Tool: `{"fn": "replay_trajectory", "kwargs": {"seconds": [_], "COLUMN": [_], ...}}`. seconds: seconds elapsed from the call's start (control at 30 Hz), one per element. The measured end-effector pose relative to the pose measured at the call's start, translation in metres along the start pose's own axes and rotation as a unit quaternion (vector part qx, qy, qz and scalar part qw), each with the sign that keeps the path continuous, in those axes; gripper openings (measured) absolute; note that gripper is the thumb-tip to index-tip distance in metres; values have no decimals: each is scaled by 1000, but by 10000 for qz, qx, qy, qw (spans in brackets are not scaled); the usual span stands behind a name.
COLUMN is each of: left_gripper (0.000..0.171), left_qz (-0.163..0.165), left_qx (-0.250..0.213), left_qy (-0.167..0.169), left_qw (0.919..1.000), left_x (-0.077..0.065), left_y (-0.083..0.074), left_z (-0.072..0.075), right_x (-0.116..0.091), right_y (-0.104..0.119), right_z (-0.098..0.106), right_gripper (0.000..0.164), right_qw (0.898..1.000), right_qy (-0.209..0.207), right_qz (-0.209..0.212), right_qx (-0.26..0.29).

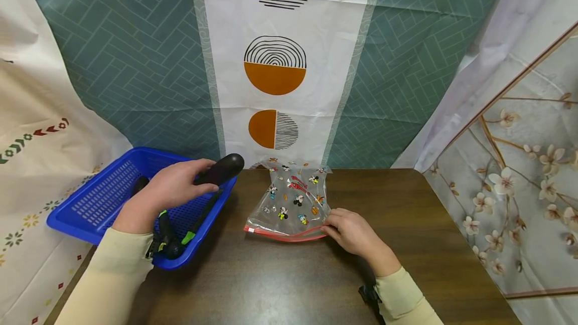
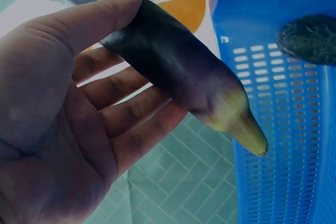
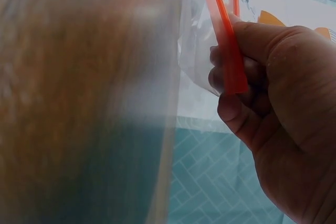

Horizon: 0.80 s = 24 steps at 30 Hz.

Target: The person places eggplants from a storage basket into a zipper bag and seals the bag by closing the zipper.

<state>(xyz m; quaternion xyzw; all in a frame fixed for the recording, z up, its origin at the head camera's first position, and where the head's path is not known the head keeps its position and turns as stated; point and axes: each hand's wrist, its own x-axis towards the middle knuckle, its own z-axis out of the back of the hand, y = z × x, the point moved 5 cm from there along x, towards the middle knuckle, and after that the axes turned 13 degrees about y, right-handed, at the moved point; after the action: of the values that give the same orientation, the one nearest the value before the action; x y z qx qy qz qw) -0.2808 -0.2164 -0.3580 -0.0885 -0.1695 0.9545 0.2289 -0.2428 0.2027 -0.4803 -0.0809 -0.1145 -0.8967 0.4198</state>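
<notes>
Left hand (image 1: 169, 189) is gripping a glossy, dark purple, elongated eggplant (image 1: 221, 168), thumb pressing one side and fingers supporting the other. The eggplant is hanging above the right end of a blue plastic basket (image 1: 99, 209) with perforated walls; in the left wrist view its yellow-green stem end is pointing toward the basket, while its blunt dark end is facing up and away in the head view.

Right hand (image 1: 354, 234) is pinching the near right corner of a clear plastic bag (image 1: 289, 199) printed with small coloured cartoon figures, thumb and fingers closing on its red mouth strip (image 1: 284, 237). Hands are working well apart from each other.

Bag is lying on a dark brown wooden counter (image 1: 248, 285), mouth toward the person, far end reaching a green and white patterned fabric (image 1: 149, 54). Basket is sitting to the bag's left, holding long dark items with bright green parts (image 1: 189, 237); the left arm is partly hiding these, exact count uncertain.
</notes>
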Motion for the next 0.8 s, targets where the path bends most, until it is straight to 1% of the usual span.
{"fn": "replay_trajectory", "kwargs": {"seconds": [0.37, 0.8], "left_gripper": [58, 57], "left_qz": [-240, -382], "left_qx": [140, 326], "left_qy": [-167, -315], "left_qw": [9995, 9982], "left_x": [-1, -1], "left_y": [-23, -47], "left_z": [0, -3], "right_x": [1, 1], "right_y": [2, 2], "right_z": [1, 0], "right_gripper": [17, 15], "right_qw": [10000, 9999], "right_qy": [55, 84], "right_qz": [-11, -28], "right_qx": [23, 95]}}
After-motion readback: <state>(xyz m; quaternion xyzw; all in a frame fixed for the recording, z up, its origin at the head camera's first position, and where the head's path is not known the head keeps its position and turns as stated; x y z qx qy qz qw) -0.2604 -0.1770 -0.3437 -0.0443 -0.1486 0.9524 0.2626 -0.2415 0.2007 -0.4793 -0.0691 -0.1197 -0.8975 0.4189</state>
